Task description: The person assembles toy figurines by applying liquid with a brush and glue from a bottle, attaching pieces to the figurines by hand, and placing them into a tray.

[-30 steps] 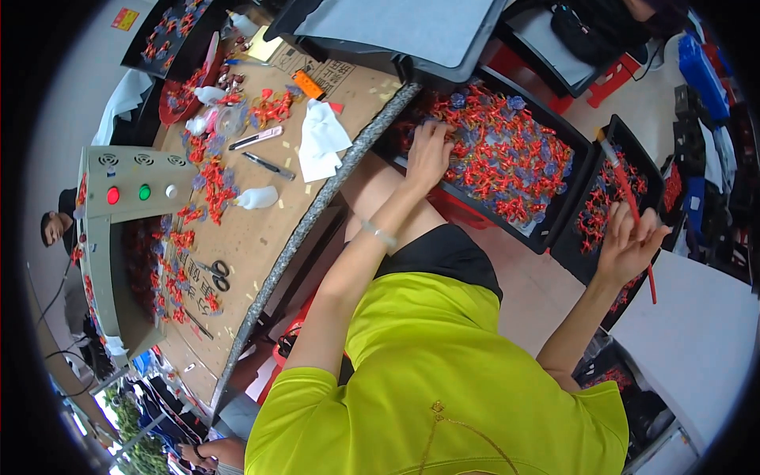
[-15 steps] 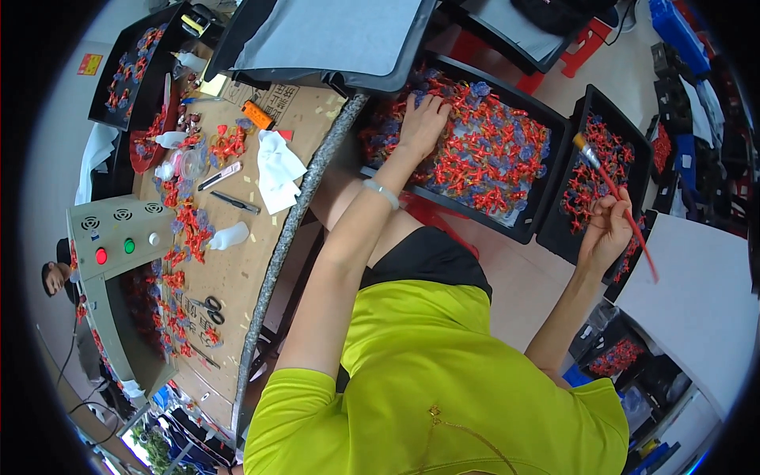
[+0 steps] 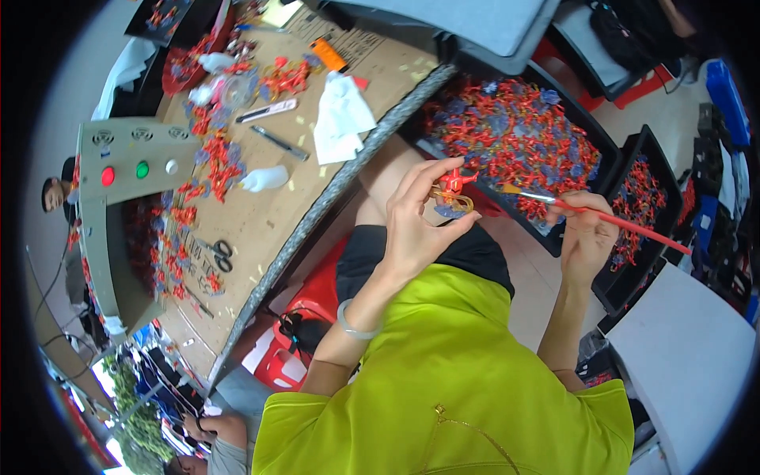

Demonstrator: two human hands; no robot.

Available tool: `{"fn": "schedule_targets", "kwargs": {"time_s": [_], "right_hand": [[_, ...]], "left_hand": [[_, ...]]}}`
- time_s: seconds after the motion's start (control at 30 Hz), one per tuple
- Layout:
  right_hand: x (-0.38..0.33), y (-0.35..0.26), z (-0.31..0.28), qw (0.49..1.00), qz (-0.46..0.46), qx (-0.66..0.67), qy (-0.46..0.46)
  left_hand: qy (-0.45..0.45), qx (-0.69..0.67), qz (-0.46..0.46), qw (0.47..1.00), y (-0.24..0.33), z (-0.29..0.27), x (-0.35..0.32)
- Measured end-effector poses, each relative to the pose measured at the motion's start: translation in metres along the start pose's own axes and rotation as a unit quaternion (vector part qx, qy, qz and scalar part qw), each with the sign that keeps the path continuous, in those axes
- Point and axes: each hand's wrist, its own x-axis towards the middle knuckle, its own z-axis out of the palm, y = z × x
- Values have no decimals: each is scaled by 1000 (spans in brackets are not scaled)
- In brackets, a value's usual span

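My left hand is raised in front of me and pinches a small red, gold and blue figure part between thumb and fingers. A thin red-handled paintbrush is gripped in my right hand, its tip pointing left toward the held part. Both hands hover over my lap, just in front of a black tray heaped with several red and blue parts. A silver bangle circles my left wrist.
A second black tray of red parts lies at the right. On my left a cardboard-covered bench carries scattered red parts, scissors, white cloth, a knife and a grey box with coloured buttons. Another person sits at far left.
My left hand has left the tray and come up with a part in it. My right hand moved in toward it with the brush. The view tilted down.
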Motion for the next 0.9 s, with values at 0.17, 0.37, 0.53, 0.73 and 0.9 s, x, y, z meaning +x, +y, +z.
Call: {"fn": "schedule_targets", "kwargs": {"time_s": [0.17,0.37,0.53,0.73,0.9], "right_hand": [[-1,-7,68,995,-4,-30,-94],[11,-10,105,972,-48,-135,-187],[16,-19,123,967,-123,-144,-170],[17,-24,137,937,-149,-212,-234],[19,-29,143,912,-152,-281,-256]], "left_hand": [[-4,21,-33,999,7,-29,-16],[25,-3,-34,999,9,-53,-27],[53,16,-21,998,9,-63,-33],[73,59,-17,995,13,-68,-35],[82,120,28,989,17,-69,-34]]}}
